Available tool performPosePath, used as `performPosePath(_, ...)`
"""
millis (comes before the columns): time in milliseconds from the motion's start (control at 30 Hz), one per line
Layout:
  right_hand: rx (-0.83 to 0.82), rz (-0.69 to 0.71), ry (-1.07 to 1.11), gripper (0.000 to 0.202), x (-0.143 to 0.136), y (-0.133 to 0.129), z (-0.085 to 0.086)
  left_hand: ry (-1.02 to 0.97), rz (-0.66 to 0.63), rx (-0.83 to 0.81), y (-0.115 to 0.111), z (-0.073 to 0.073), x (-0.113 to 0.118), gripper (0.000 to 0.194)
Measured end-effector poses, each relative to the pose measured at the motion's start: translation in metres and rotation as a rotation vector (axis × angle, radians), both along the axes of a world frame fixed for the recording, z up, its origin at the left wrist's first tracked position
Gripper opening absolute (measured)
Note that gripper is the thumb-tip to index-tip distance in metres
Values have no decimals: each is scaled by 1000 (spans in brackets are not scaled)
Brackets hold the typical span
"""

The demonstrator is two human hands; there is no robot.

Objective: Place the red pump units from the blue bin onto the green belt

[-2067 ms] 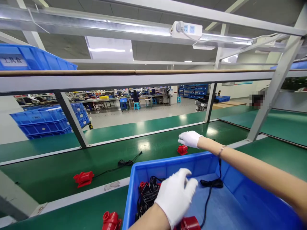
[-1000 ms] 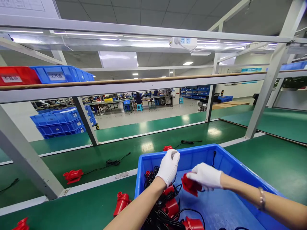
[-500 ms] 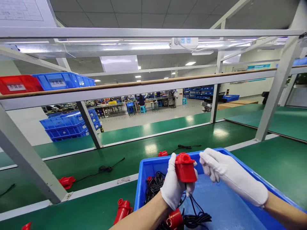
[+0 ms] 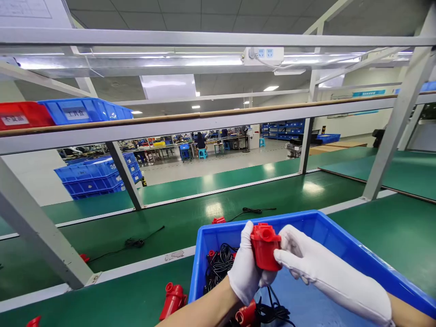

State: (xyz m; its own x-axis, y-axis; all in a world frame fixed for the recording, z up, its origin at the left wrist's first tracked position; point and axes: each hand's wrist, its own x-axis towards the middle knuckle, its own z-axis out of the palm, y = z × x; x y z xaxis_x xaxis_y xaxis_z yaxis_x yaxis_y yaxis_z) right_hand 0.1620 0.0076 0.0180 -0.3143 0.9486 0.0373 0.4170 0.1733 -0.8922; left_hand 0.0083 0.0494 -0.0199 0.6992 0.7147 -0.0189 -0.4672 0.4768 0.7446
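My left hand (image 4: pixel 245 268), in a white glove, is wrapped round a red plastic housing (image 4: pixel 266 250) above the blue bin (image 4: pixel 340 229). The housing is upright, with a round opening near its top. My right hand (image 4: pixel 299 254), also gloved, has its thumb and fingers closed on the housing's right side. Below my left hand, black coiled cables (image 4: pixel 220 268) and another red housing (image 4: pixel 245 313) lie in the left part of the bin. My left fingers are partly hidden behind the held housing.
Left of the bin, a red part (image 4: pixel 173 300) lies on the green surface (image 4: pixel 122 290). A black cable (image 4: pixel 134 243) rests on the green belt beyond. Grey posts (image 4: pixel 397 113) and a shelf beam (image 4: pixel 211 119) frame the workspace. Blue crates (image 4: pixel 98 175) stand far left.
My right hand has moved left and now grips the housing, which has turned slightly and sits a little lower. Items on the far belt have shifted left.
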Motion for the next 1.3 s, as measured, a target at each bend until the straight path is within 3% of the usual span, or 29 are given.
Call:
performPosePath(400, -35, 23, -35, 37, 14, 8, -23, -4, -109, -11, -3, 0, 2, 86)
performPosePath(733, -15, -11, -72, 35, 12, -1, -7, 1, -147, 4, 1, -1, 2, 90)
performPosePath(1000, -22, 10, -111, 37, 14, 0, -15, -82, -111, 11, -1, 3, 1, 78)
performPosePath(1133, -36, 5, -109, 35, 14, -1, -18, -41, -99, 46, 0, -2, 1, 76)
performPosePath(1300, 5, -10, -50, 24, 7, -3, -16, 67, 75, 91, 1, -17, -1, 75)
